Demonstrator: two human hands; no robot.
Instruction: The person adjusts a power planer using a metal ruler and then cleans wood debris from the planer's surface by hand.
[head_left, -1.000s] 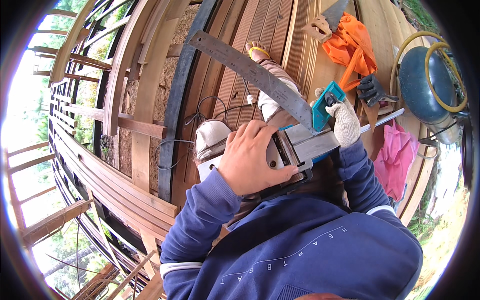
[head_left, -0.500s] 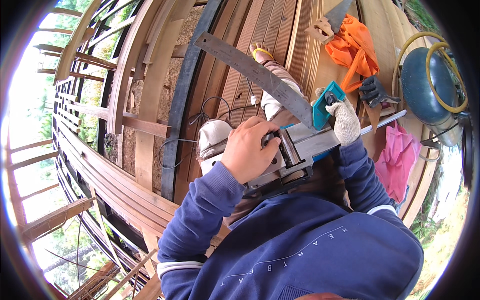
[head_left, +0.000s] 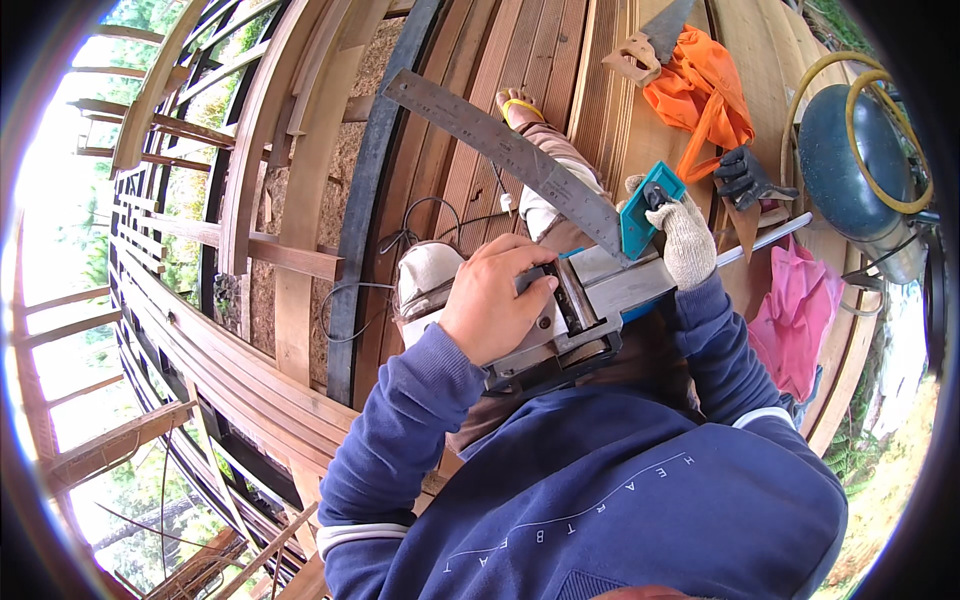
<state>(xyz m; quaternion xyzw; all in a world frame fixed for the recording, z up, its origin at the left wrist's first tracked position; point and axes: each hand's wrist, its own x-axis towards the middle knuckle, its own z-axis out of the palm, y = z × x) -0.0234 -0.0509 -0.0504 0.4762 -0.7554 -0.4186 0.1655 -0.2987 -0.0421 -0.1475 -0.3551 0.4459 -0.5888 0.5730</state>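
An electric planer [head_left: 640, 284] lies across my lap with its flat metal sole facing up and the cutter drum opening showing near its middle. My bare left hand [head_left: 500, 300] grips it beside that opening, with the thumb and fingertips at the slot. My right hand [head_left: 685, 245], in a knitted white glove, is closed on the teal handle of a try square [head_left: 515, 160]. The square's steel blade slants up and to the left over my leg. Its handle end is at the sole; whether the two touch I cannot tell.
Wooden deck boards [head_left: 475, 110] run under my feet. To the right are an orange cloth [head_left: 705, 90], a handsaw [head_left: 655, 45], a dark glove [head_left: 750, 180], a pink cloth [head_left: 795, 320] and a dark green tank with a yellow hose [head_left: 850, 150]. Black cables [head_left: 425, 205] lie near my foot.
The try square has shifted slightly left in my right hand, its handle turned a little. My left hand stays on the planer, its fingers barely moved.
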